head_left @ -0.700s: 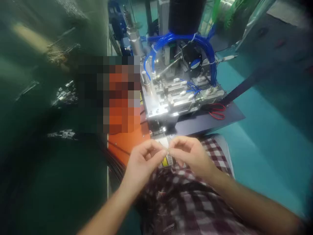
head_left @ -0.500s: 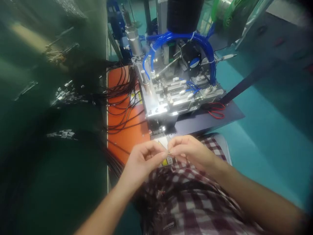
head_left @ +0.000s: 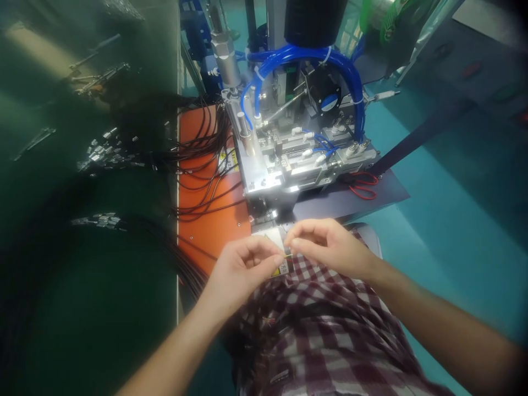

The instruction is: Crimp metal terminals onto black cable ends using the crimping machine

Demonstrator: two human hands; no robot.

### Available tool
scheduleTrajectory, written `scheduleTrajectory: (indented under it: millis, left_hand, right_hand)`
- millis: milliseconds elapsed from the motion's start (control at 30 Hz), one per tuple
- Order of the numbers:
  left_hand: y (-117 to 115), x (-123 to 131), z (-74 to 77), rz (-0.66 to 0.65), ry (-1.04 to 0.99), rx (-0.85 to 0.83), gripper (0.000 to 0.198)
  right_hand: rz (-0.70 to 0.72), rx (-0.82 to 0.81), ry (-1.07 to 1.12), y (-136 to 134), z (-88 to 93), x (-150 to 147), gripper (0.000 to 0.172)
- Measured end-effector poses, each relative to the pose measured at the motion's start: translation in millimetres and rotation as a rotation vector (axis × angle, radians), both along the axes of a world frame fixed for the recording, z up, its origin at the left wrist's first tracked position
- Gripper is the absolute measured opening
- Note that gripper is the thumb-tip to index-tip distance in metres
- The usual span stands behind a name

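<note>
Thin yellow-green wire (head_left: 288,256), a short length showing, pinched in the left hand (head_left: 238,267), above a labelled block (head_left: 274,238); right hand (head_left: 332,247) just beside its end, whether gripping it I cannot tell; beyond, a machine (head_left: 258,179) with blue tubes (head_left: 353,78); leftward, black cables (head_left: 223,118) across an orange plate (head_left: 202,231)

Strand (head_left: 288,256) part-hidden by left fingers (head_left: 269,267)

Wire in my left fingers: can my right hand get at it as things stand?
Yes, most likely: the wire sticks out from the left hand toward the right hand, whose fingertips are close by, and nothing seems to stand between. Whether they touch it is too fine to tell.
</note>
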State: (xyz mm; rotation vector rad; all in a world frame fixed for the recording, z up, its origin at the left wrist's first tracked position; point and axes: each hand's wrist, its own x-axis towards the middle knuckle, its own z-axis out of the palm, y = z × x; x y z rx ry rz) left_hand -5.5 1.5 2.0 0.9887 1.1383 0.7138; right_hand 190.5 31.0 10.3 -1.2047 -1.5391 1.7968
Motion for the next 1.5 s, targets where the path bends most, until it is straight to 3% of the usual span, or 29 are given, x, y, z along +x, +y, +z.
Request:
scheduleTrajectory:
  millis: [100,267,800,1167,1500]
  left_hand:
    - [0,0,0.2,0.019,-0.017,-0.022,0.016]
    - [0,-1,-2.4,0.031,-0.049,-0.067,0.021]
    - [5,0,-0.8,0.059,-0.129,-0.118,0.022]
    - [2,0,-4.3,0.065,-0.1,-0.081,0.024]
    - [-1,1,-6.1,0.047,-0.064,-0.061,0.026]
  right_hand:
    - [0.019,0.036,-0.018,-1,1.8,2,0.007]
    - [-0.092,0.12,-0.006,-7,-1.1,-6,0.003]
    - [-0.194,-0.303,0.356,-10,-22.4,-20,0.011]
    - [-0.24,-0.203,0.211,-12,-9.6,-20,0.017]
    - [-0.211,-0.342,0.288,-12,-15.8,-23,0.007]
